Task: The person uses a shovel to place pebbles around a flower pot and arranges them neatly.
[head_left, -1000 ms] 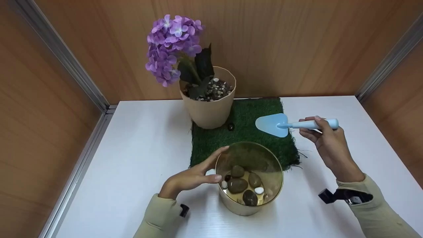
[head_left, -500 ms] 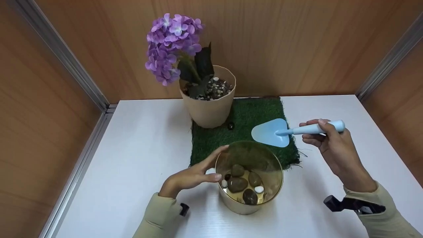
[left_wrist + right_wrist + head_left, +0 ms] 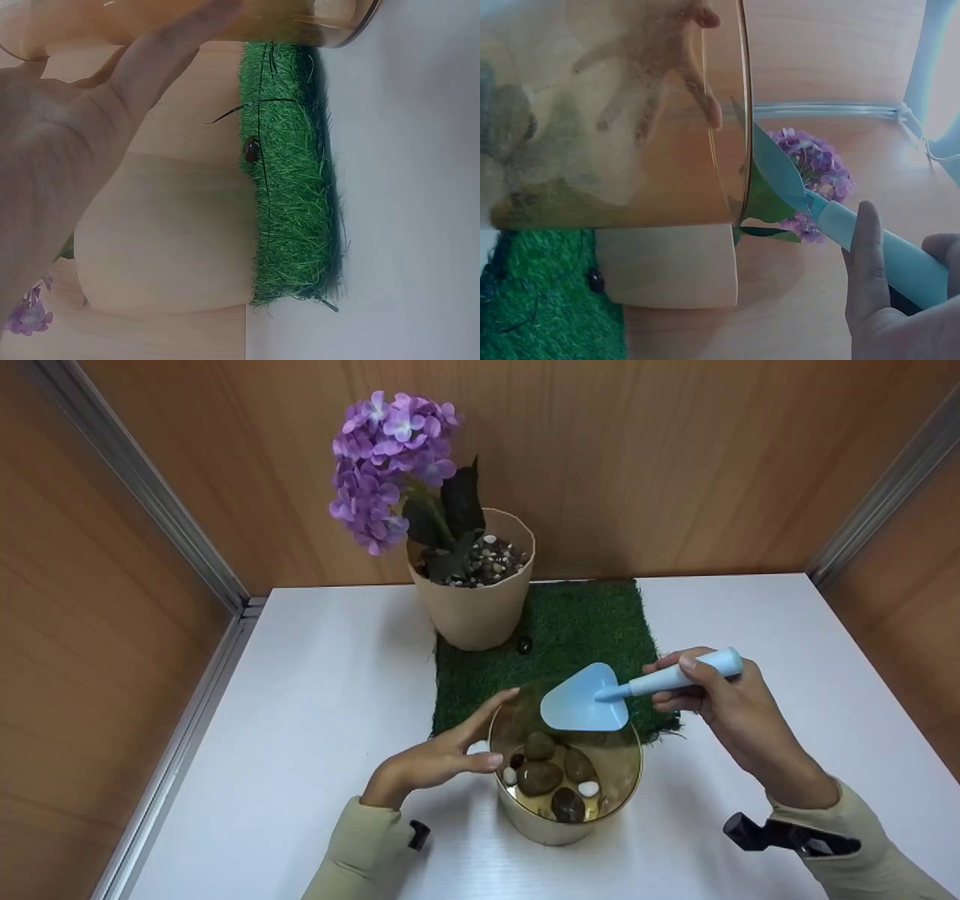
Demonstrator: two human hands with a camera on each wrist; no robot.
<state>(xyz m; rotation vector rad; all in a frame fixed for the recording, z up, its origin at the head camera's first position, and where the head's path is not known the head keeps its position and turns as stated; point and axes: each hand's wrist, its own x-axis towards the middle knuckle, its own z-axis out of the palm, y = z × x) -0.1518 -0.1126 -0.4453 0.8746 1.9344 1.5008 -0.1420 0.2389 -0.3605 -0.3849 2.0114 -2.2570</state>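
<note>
A round amber see-through container [image 3: 551, 831] stands at the front middle in the head view. Several brown stones [image 3: 539, 778] and small white pebbles [image 3: 589, 789] lie at its bottom. My left hand [image 3: 439, 757] holds its left side, thumb at the rim; through its wall, the right wrist view shows the spread fingers [image 3: 652, 105]. My right hand [image 3: 739, 720] grips the handle of a light blue hand trowel [image 3: 585, 701], thumb on top. The trowel's blade is over the container's far rim, tip pointing left. In the right wrist view the blade [image 3: 776, 165] is at the mouth.
A beige pot [image 3: 476, 611] with purple flowers [image 3: 394, 465] and gravel stands behind on a green turf mat [image 3: 592, 622]. A small dark pebble [image 3: 524, 645] lies beside the pot. A white pebble [image 3: 478, 748] shows by my left hand. Wooden panels [image 3: 637, 457] enclose the white table [image 3: 315, 697].
My right hand has brought the trowel left and nearer, from above the mat to over the container's far rim, with the handle tilting up. The left hand and container stay put.
</note>
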